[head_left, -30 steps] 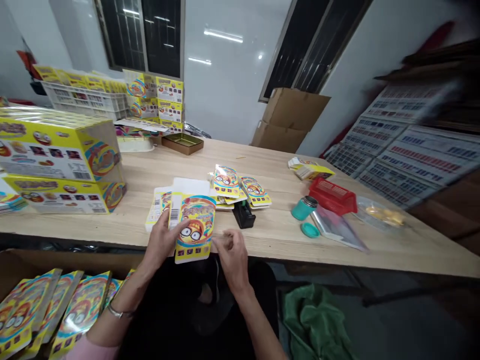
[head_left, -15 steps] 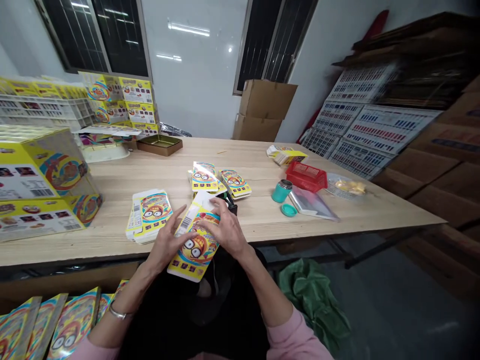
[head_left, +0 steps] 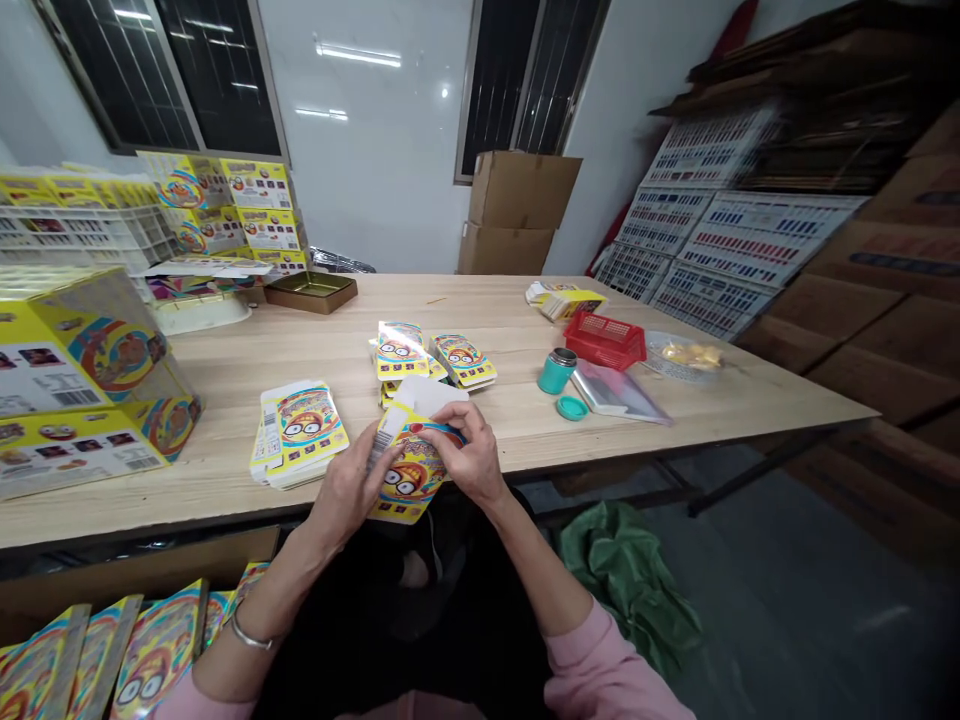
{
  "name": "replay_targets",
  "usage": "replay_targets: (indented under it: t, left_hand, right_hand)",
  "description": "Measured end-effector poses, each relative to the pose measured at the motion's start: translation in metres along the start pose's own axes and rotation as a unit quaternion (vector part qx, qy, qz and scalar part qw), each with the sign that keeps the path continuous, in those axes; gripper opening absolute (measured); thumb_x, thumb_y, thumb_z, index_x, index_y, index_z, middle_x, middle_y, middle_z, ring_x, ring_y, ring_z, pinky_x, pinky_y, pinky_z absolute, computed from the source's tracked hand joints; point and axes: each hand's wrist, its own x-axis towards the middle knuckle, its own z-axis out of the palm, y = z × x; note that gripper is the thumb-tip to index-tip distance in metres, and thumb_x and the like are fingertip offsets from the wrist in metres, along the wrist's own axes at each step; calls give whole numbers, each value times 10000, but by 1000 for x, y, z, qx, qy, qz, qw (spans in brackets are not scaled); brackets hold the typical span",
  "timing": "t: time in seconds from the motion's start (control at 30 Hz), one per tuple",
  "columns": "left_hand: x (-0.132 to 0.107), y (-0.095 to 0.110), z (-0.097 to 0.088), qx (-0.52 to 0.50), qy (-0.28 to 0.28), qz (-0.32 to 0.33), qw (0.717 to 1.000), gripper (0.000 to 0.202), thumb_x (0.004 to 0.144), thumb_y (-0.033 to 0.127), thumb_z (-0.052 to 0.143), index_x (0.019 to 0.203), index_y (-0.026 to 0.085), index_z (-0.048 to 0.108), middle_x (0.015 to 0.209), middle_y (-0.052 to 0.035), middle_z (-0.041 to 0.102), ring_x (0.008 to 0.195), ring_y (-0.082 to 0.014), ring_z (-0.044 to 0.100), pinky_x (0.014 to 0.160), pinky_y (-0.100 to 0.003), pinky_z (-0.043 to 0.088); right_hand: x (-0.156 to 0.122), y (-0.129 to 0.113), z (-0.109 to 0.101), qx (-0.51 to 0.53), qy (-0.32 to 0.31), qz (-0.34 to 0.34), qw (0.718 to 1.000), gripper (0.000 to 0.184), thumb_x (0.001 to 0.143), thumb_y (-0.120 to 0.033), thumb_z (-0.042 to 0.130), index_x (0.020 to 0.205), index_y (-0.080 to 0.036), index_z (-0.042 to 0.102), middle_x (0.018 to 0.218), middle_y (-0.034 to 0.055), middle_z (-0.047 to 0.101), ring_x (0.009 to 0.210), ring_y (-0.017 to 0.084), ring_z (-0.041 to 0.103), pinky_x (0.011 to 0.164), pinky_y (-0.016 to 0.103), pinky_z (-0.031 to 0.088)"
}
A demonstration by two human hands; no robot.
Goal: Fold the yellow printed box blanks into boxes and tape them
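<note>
Between both hands is a yellow printed carton [head_left: 409, 478] with a cartoon face and glasses, tilted over my lap at the table's front edge. Its white flaps stand up at the top. My left hand [head_left: 349, 490] grips the carton's left side, the thumb across its front. Near its top right, my right hand [head_left: 472, 452] pinches it, fingers behind the upper edge. A stack of flat cartons [head_left: 304, 430] lies to the left on the table. Beyond my hands sit two piles of similar cartons, a left pile [head_left: 401, 350] and a right pile [head_left: 463, 360].
Large display boxes [head_left: 82, 370] stand at the left of the table [head_left: 510, 325]. To the right are a teal jar [head_left: 556, 372], its lid [head_left: 572, 408], a red basket [head_left: 606, 342] and a clear folder [head_left: 622, 392]. An open carton [head_left: 97, 590] of printed packs sits below left.
The carton has been raised slightly and its white top flaps show more widely. My left hand has shifted right and wraps closer round its side. The camera view has turned a little.
</note>
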Motion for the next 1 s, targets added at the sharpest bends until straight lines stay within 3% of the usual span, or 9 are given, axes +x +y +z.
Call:
replay_targets:
  t: [0.13, 0.2, 0.33, 0.43, 0.53, 0.63, 0.83, 0.93, 1.0]
  left_hand:
    - [4, 12, 8, -10, -31, -8, 999, 1101, 641, 571, 797, 1490, 94, 282, 1439, -251, 483, 1295, -391, 516, 1013, -484, 476]
    - [3, 17, 11, -45, -63, -34, 996, 1000, 630, 546, 810, 1438, 142, 383, 1346, -192, 588, 1182, -355, 613, 942, -440, 526]
    - [0, 24, 14, -178, -113, -115, 971, 447, 770, 492, 690, 1094, 187, 648, 942, -51, 752, 822, -232, 719, 748, -316, 580]
    - [0, 26, 12, -249, -136, -166, 944, 405, 785, 519, 647, 991, 171, 677, 849, -45, 759, 749, -223, 716, 672, -296, 584]
    - [2, 25, 8, -251, -96, -192, 944, 463, 798, 565, 613, 1024, 164, 667, 915, -70, 764, 782, -243, 723, 674, -317, 591]
    - [4, 22, 8, -236, -17, -205, 950, 497, 788, 607, 616, 1003, 163, 674, 962, -95, 759, 837, -267, 726, 723, -348, 599]
    - [10, 12, 17, -329, -29, -186, 925, 547, 799, 540, 669, 1182, 157, 601, 1112, -125, 722, 943, -275, 716, 785, -370, 605]
    - [17, 1, 24, -365, -2, -94, 926, 673, 843, 455, 662, 1400, 232, 357, 1228, -111, 661, 1053, -230, 679, 872, -366, 582]
    - [23, -10, 31, -354, 29, -28, 934, 691, 869, 441, 637, 1423, 276, 257, 1300, -108, 602, 1120, -206, 641, 936, -373, 553]
  right_hand:
    - [-2, -5, -2, 9, -14, -9, 1000, 194, 779, -274, 731, 881, -216, 577, 828, -2, 675, 775, 161, 699, 740, 270, 574]
    - [-4, -6, -3, 12, -21, -10, 1000, 186, 782, -272, 730, 869, -214, 576, 816, -6, 669, 759, 155, 694, 720, 263, 572]
    - [-2, -7, -8, 4, -61, -33, 998, 170, 804, -283, 720, 861, -214, 575, 798, -10, 667, 729, 148, 680, 700, 264, 568]
    - [1, -9, -12, -64, -65, -102, 991, 110, 846, -270, 686, 884, -219, 597, 830, 9, 675, 798, 168, 670, 781, 312, 563]
    - [-3, -11, -14, -150, 19, -180, 972, 134, 862, -261, 676, 972, -225, 608, 983, 60, 671, 977, 217, 640, 916, 417, 530]
    - [-13, -5, -11, -163, 146, -154, 963, 377, 820, -294, 733, 1153, -220, 570, 1197, 118, 581, 1144, 257, 571, 978, 476, 507]
    - [-21, 16, -5, -51, 130, -43, 989, 496, 856, -309, 691, 1318, -239, 527, 1281, 118, 505, 1059, 201, 608, 866, 352, 585]
    - [-14, 16, -10, -31, 101, -67, 992, 557, 862, -289, 690, 1383, -253, 496, 1293, 118, 524, 1132, 218, 597, 959, 375, 548]
    - [-6, 16, -14, -36, 70, -88, 993, 534, 864, -291, 687, 1372, -270, 528, 1294, 112, 554, 1183, 233, 575, 997, 389, 523]
